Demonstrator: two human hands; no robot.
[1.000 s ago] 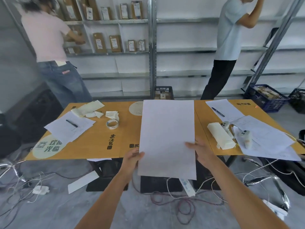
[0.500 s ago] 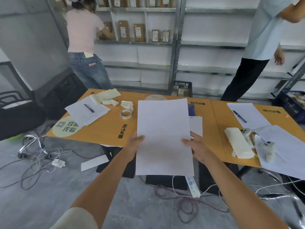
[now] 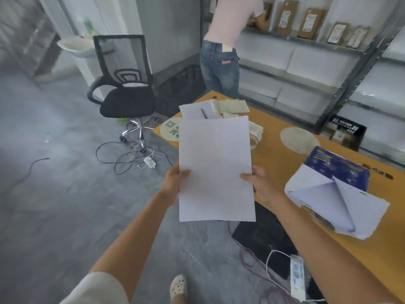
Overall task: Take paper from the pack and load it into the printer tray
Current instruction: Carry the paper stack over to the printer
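I hold a stack of white paper (image 3: 215,167) upright in front of me, over the floor by the table's left end. My left hand (image 3: 175,178) grips its left edge and my right hand (image 3: 257,183) grips its right edge. The opened paper pack (image 3: 333,191), blue wrapper with white sheets showing, lies on the orange table (image 3: 282,154) to my right. No printer or tray is in view.
A black office chair (image 3: 125,84) stands ahead left with tangled cables (image 3: 135,154) under it. A person in jeans (image 3: 221,62) stands at the shelves behind the table. A power strip (image 3: 297,275) and cords lie on the floor near my foot.
My view has swung left, away from the table's middle toward the chair and open floor. The paper stays held in both hands, and the opened pack has come into view on my right.
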